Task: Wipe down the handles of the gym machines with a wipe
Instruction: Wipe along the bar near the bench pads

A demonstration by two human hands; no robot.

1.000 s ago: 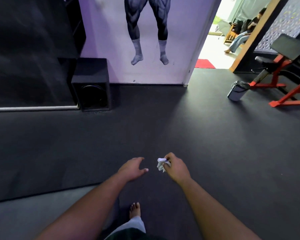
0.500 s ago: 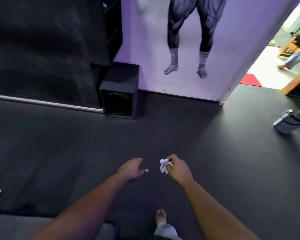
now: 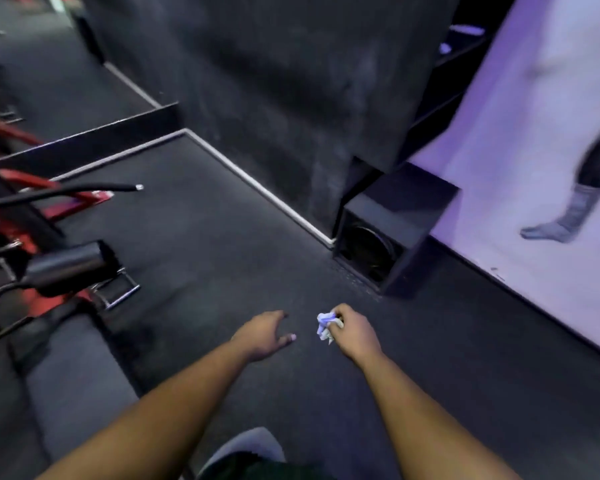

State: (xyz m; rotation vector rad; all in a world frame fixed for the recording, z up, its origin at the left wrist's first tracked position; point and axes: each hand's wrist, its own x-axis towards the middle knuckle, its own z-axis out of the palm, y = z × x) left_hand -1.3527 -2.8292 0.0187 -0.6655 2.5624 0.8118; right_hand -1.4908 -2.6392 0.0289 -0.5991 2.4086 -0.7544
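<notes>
The red gym machine (image 3: 25, 237) stands on the floor at the left, its black handle (image 3: 63, 266) sticking out, well apart from both hands. The left hand (image 3: 264, 336) hangs loose and empty. The right hand (image 3: 352, 329) has its fingers (image 3: 338, 311) pinching the crumpled wipe (image 3: 325, 325), ready for rubbing.

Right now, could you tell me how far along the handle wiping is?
Nothing visibly wiped yet. In hand: the right hand pinches a crumpled wipe; the left hand hangs open, holding nothing, over the dark floor. Left: the red machine on the left, with its black handle and padded roller, neither being touched.
</notes>
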